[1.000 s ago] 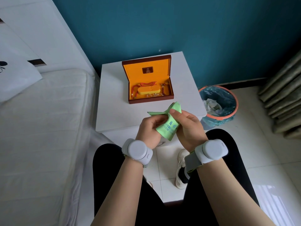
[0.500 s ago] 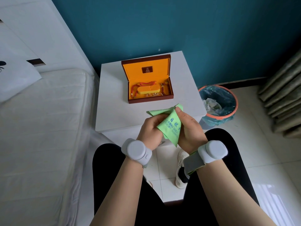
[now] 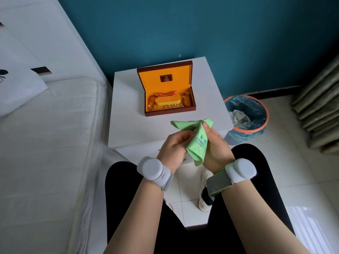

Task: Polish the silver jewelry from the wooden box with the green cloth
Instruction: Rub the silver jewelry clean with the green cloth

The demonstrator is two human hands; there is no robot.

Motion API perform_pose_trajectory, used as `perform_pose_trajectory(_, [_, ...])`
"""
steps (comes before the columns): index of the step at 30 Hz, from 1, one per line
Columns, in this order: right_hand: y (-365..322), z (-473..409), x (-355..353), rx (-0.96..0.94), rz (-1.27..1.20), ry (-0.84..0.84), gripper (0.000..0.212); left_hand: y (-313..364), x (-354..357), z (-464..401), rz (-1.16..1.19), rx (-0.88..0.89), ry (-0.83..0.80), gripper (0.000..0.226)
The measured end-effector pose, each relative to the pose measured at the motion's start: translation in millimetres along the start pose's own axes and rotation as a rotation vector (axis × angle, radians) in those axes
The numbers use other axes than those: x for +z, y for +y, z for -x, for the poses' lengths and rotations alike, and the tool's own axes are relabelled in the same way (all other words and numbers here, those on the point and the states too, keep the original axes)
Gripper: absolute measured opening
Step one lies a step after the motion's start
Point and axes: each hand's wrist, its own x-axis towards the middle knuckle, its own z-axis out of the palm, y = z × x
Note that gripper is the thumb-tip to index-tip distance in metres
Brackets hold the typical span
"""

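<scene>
White bedside table [image 3: 126,114], open wooden box [image 3: 169,111] resting on its top

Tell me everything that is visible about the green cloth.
The light green polishing cloth looks thin and soft, with blue printed writing on the side facing the camera. It is crumpled and folded, not spread out. The left hand and the right hand both grip it above the near edge of the white table. One corner hangs down between the wrists. No jewelry is clearly visible in it.

Each bare forearm carries a round pale-grey plastic wrist unit on a grey fabric strap [image 3: 218,184], behind the fingers. Black trousers [image 3: 128,198] cover both legs. One white sneaker [image 3: 204,191] is worn.
</scene>
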Motion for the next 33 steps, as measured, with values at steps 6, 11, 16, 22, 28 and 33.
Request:
perform_pose_trajectory(6, [3.0, -6.1, -9.9, 0.001, -0.014, -0.038, 0.066, 2.9, 2.0, 4.1, -0.135, 0.087, -0.052, 0.019])
perform_pose_trajectory(11, [12.1, -5.0, -7.4, -0.006, -0.091, -0.025, 0.058, 6.0, 4.7, 3.3, -0.132, 0.092, -0.004, 0.022])
perform_pose_trajectory(16, [11.6, 1.4, -3.1, 0.026, -0.058, -0.053, 0.066, 8.0, 5.2, 2.0, -0.101, 0.088, -0.013, 0.017])
perform_pose_trajectory(22, [7.2, -0.4, -6.9, -0.013, -0.076, -0.009, 0.061, 5.5, 5.3, 2.5, -0.161, 0.082, -0.015, 0.024])
perform_pose_trajectory(28, [10.1, -6.3, -11.2, -0.020, -0.126, 0.060, 0.065, 3.8, 6.2, 3.8, -0.164, 0.116, -0.087, 0.021])
perform_pose_trajectory(33, [13.0, -1.9, -9.7, 0.007, -0.106, -0.039, 0.060, 4.4, 5.1, -0.1, -0.127, 0.066, -0.013, 0.023])
